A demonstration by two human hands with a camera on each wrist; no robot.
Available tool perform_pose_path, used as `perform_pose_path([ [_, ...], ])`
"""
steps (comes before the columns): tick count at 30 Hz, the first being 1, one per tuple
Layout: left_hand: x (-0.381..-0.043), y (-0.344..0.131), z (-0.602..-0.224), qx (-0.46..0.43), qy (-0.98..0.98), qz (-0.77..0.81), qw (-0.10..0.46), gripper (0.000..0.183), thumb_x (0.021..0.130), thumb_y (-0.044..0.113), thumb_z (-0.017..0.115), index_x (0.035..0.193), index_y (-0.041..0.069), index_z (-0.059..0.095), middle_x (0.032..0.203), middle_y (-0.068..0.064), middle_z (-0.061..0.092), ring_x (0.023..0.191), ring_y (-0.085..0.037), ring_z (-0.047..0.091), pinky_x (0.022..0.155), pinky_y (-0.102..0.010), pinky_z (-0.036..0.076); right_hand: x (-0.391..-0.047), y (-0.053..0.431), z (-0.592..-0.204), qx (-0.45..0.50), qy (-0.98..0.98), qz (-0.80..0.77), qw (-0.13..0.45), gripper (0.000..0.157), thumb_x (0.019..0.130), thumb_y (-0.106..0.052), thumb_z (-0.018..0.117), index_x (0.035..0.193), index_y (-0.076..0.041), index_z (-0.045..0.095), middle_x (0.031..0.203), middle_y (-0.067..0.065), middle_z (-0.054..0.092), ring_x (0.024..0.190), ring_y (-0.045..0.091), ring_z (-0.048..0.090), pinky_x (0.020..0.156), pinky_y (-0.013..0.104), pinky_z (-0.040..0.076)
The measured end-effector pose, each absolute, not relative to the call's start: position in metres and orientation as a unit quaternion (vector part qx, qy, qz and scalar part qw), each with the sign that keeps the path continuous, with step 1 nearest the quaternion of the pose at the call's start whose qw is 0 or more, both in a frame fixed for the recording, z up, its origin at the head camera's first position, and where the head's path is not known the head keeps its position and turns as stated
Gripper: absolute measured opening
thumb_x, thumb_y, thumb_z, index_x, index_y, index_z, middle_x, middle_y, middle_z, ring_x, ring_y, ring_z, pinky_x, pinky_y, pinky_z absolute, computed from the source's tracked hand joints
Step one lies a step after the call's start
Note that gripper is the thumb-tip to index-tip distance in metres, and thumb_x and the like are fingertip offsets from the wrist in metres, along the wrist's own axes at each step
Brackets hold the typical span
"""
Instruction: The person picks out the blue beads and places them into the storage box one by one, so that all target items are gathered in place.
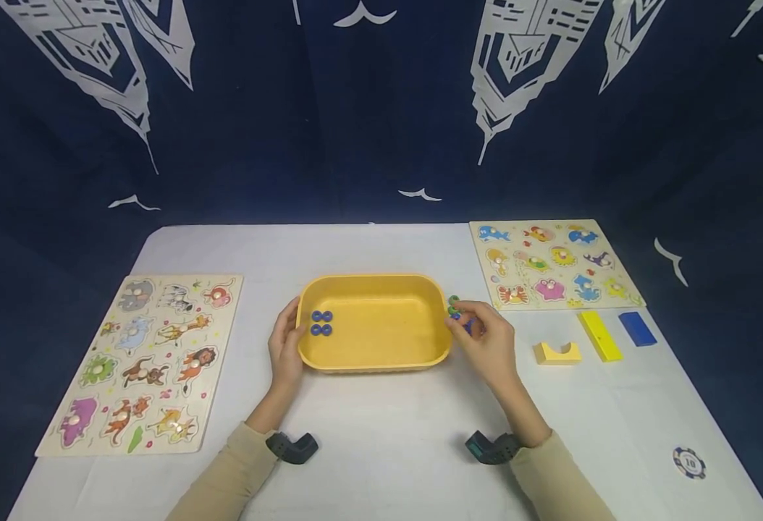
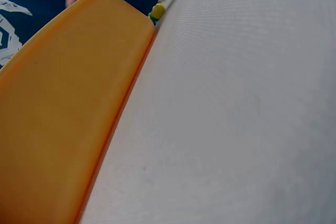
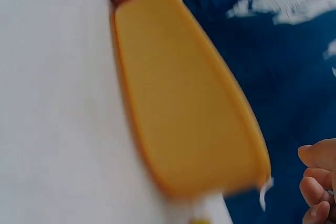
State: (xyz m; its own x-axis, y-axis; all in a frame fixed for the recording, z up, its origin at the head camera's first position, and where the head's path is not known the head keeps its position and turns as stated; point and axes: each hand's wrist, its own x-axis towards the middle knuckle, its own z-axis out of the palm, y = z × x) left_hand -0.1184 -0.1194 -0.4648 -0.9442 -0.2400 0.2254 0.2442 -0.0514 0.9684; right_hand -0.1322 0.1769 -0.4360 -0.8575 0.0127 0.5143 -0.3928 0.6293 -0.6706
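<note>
A yellow tray (image 1: 381,325) stands mid-table. My left hand (image 1: 287,344) grips its left end, with the thumb at the rim. Blue rings (image 1: 321,323) lie in two short rows inside, close to that hand. My right hand (image 1: 486,340) is at the tray's right end with bent fingers. Green rings (image 1: 453,301) and a blue ring (image 1: 455,317) show by its fingertips, with more blue under the fingers. In the right wrist view the right hand (image 3: 319,182) is cut off by the frame edge. Whether it pinches a ring is not visible.
An animal puzzle board (image 1: 160,340) lies on the left, and a sea-animal puzzle board (image 1: 544,264) at the back right. Near the latter are a yellow arch block (image 1: 557,354), a long yellow block (image 1: 599,336) and a blue block (image 1: 638,328). A poker chip (image 1: 689,462) lies front right.
</note>
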Motion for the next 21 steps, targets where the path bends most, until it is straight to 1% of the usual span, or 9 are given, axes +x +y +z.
perform_pose_path([
  [4,-0.118,-0.119,-0.464,-0.003,-0.666,-0.726,0.171,0.048,0.083,-0.006,0.034,0.13,-0.005,0.037,0.121,-0.028,0.043,0.105,-0.042,0.041,0.086,-0.025,0.047,-0.125,0.201,-0.451,0.038,-0.876,0.411,0.25,0.026,0.074,-0.023,0.07,0.095,-0.009,0.066,0.068,-0.004,0.055,0.052,0.009,0.037,0.041,0.017,0.028],
  [7,-0.118,-0.119,-0.464,-0.002,-0.666,-0.725,0.172,0.048,0.082,-0.006,0.035,0.13,-0.005,0.037,0.121,-0.029,0.043,0.105,-0.043,0.041,0.087,-0.027,0.046,-0.122,0.21,-0.461,0.007,-0.882,0.404,0.243,0.027,0.075,-0.026,0.07,0.096,-0.01,0.066,0.068,-0.004,0.055,0.054,0.011,0.037,0.043,0.018,0.028],
  [12,-0.117,-0.119,-0.463,0.004,-0.671,-0.722,0.169,0.047,0.083,-0.007,0.034,0.13,-0.005,0.038,0.121,-0.028,0.043,0.106,-0.04,0.042,0.089,-0.03,0.045,-0.124,0.213,-0.477,-0.009,-0.891,0.382,0.246,0.029,0.073,-0.027,0.071,0.094,-0.007,0.066,0.068,-0.001,0.057,0.055,0.011,0.039,0.045,0.019,0.029],
  [17,-0.117,-0.119,-0.464,0.006,-0.674,-0.719,0.167,0.047,0.084,-0.008,0.033,0.13,-0.005,0.037,0.121,-0.027,0.043,0.107,-0.039,0.043,0.09,-0.028,0.046,-0.128,0.214,-0.491,-0.023,-0.909,0.335,0.245,0.031,0.069,-0.029,0.074,0.09,-0.008,0.067,0.066,-0.001,0.055,0.053,0.01,0.038,0.044,0.021,0.029],
  [21,-0.117,-0.12,-0.464,-0.002,-0.671,-0.722,0.171,0.047,0.084,-0.007,0.033,0.13,-0.005,0.037,0.121,-0.029,0.042,0.106,-0.041,0.042,0.087,-0.028,0.047,-0.132,0.214,-0.496,-0.021,-0.923,0.299,0.242,0.03,0.068,-0.03,0.074,0.088,-0.009,0.067,0.065,0.0,0.052,0.053,0.011,0.037,0.044,0.022,0.028],
])
